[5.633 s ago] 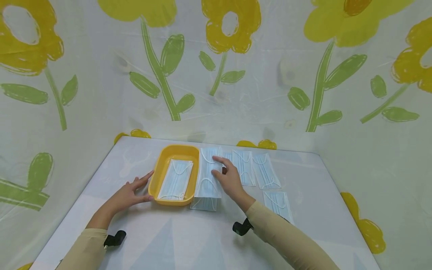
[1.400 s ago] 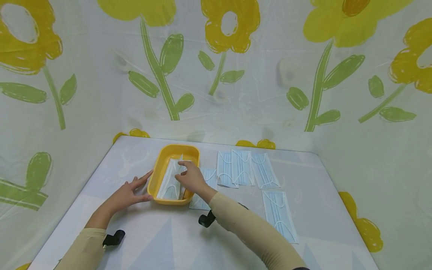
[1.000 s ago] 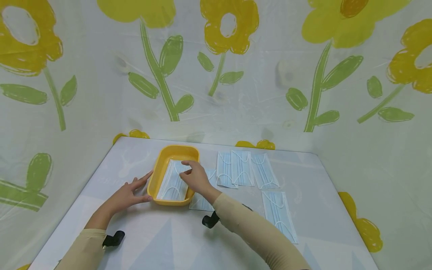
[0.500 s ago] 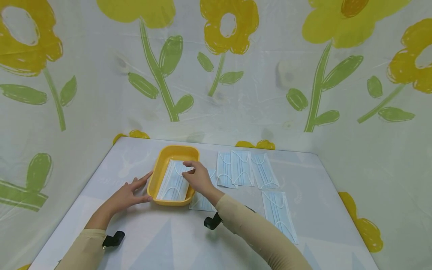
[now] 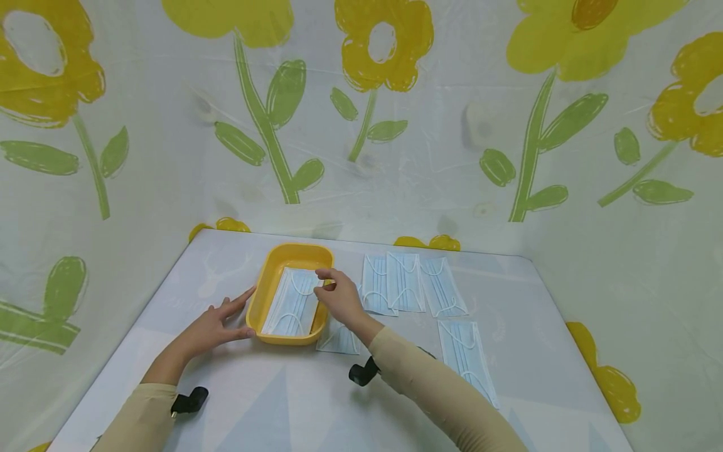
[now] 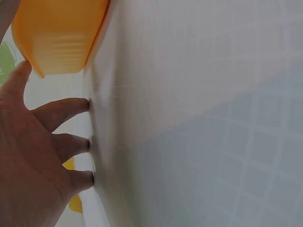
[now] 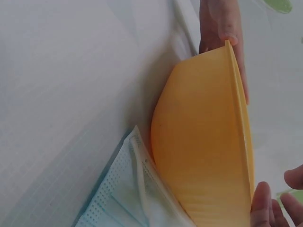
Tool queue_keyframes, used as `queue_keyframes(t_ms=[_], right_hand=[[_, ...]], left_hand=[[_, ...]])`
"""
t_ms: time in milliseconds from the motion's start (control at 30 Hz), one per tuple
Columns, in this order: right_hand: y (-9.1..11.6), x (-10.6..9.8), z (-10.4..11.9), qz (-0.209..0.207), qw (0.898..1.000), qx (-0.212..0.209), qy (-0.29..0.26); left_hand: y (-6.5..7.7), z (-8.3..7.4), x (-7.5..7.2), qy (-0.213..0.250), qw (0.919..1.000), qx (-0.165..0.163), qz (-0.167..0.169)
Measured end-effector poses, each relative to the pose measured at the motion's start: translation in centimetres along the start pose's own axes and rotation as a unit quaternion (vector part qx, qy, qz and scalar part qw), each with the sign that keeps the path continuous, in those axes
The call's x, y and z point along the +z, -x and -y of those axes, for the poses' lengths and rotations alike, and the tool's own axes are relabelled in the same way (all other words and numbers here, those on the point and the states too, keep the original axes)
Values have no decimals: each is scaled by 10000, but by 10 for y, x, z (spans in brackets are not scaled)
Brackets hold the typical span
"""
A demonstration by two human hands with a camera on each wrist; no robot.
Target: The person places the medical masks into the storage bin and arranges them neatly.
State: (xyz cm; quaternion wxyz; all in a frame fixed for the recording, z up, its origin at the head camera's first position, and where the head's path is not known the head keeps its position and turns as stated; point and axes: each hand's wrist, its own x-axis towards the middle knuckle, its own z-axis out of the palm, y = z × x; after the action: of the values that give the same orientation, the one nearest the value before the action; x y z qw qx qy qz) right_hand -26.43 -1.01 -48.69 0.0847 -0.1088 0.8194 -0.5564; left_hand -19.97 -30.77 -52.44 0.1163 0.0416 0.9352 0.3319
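Note:
The yellow tray (image 5: 258, 314) stands at the back left of the table. Inside it lies a pale blue face mask (image 5: 290, 307) with white ear loops, flat on top of what look like other masks. My left hand (image 5: 217, 326) rests against the tray's left side, fingers spread, thumb and index at the rim. My right hand (image 5: 344, 301) hovers over the tray's right rim, thumb and index apart with nothing seen between them. Below it another face mask (image 5: 339, 342) lies beside the tray, partly covered by the hand. In the right wrist view, this mask (image 7: 120, 203) touches the tray wall.
Several more face masks lie to the right: an overlapping pair (image 5: 375, 282), a slanted mask (image 5: 444, 285), and a nearer mask (image 5: 467, 361). A flower-printed cloth (image 5: 423, 157) hangs behind the table (image 5: 271, 402).
Earlier my right hand carried a face mask leftward over the tray and laid it inside. The fingers have since let go and drawn back right. My left hand has stayed put.

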Motion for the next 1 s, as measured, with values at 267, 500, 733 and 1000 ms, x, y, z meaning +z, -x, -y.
queue_keyframes(t_ms=[267, 500, 733, 1000], right_hand=[[-2, -3, -6, -79, 9998, -103, -117], [-1, -6, -7, -152, 9997, -97, -157], [1, -11, -11, -251, 9996, -82, -47], [5, -16, -16, -384, 9992, 48, 19]], left_hand=[[0, 1, 0, -11, 10000, -60, 20], [0, 0, 1, 42, 9999, -144, 74], [0, -1, 1, 41, 9998, -178, 86], [2, -2, -1, 67, 9998, -154, 120]])
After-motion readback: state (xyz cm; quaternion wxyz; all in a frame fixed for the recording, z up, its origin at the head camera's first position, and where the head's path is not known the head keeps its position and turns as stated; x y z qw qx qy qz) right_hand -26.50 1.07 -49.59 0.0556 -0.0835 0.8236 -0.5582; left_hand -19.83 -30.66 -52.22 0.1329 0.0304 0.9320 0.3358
